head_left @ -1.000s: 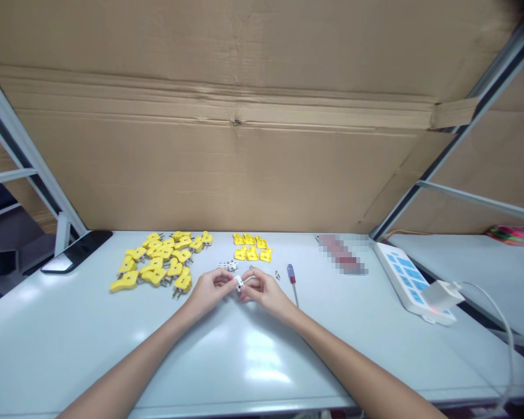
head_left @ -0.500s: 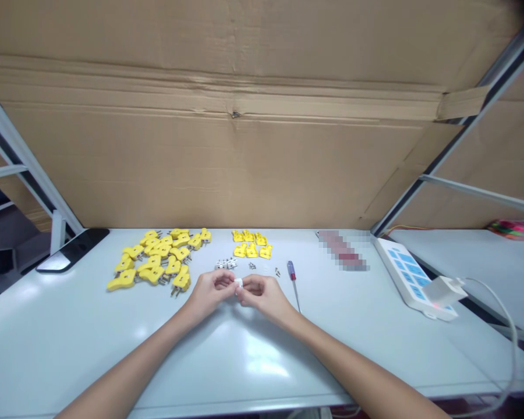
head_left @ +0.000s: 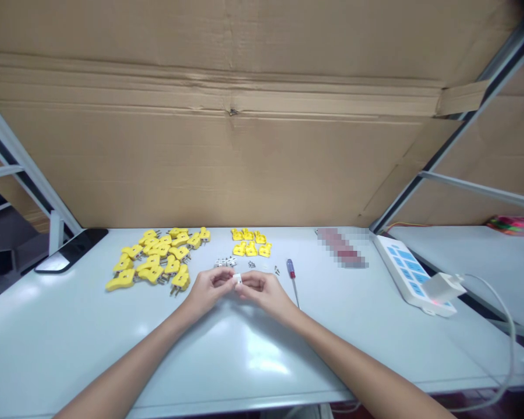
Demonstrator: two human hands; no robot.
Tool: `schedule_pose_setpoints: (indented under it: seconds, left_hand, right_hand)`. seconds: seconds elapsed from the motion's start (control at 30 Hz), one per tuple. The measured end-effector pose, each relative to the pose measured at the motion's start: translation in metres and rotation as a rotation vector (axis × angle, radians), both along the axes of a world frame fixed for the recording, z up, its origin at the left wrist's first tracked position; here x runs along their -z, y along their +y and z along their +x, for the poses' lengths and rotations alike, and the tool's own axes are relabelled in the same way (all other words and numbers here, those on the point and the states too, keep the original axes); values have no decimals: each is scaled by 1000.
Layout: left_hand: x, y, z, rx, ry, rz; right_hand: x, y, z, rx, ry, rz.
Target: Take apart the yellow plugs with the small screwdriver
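Between the fingertips of both hands is a small white plastic piece (head_left: 237,279), partly covered by the fingers. My left hand (head_left: 209,291) pinches it from the left, and my right hand (head_left: 262,291) grips it from the right. Just beyond the hands lie several similar white pieces with metal parts (head_left: 225,262). Small screws (head_left: 251,265) sit behind my right hand, with a few more tiny metal parts (head_left: 276,270) to their right. Two rows of yellow plug half-shells (head_left: 250,249) lie farther back. A screwdriver (head_left: 291,269) with a red and blue handle rests right of my right hand.
A heap of yellow plugs (head_left: 159,256) covers the table's left back. A dark phone-like object (head_left: 72,251) lies at the far left corner. On the right are a white power strip (head_left: 408,273) with a corded adapter (head_left: 443,288) and a blurred-out reddish object (head_left: 341,247). Cardboard (head_left: 253,169) walls the back.
The white piece is turned slightly between my fingertips, and more of its face shows. Both hands stay in nearly the same place. The whole view has shifted a little.
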State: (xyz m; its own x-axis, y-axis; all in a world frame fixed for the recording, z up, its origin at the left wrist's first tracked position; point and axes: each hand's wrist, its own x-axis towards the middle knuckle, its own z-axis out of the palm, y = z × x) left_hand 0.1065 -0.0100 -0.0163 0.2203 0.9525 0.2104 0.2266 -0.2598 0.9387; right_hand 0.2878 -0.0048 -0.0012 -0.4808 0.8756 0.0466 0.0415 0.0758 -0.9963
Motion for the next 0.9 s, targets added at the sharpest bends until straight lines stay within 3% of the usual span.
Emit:
schedule_pose_setpoints:
  seconds: [0.17, 0.3, 0.67, 0.8, 0.9]
  left_hand:
    - [-1, -3, -4, -17, 85, 234]
    - [0, -7, -2, -66, 148, 427]
    - [2, -7, -8, -41, 317, 591]
    - [3, -9, -6, -35, 277, 562]
    - [1, -11, -1, -90, 213, 543]
  right_hand:
    - [1, -3, 3, 20, -10, 220]
    - [4, -4, 4, 17, -9, 279]
    - [4, -3, 6, 114, -149, 603]
    - [2, -5, 7, 115, -118, 588]
    - [5, -4, 6, 108, -12, 445]
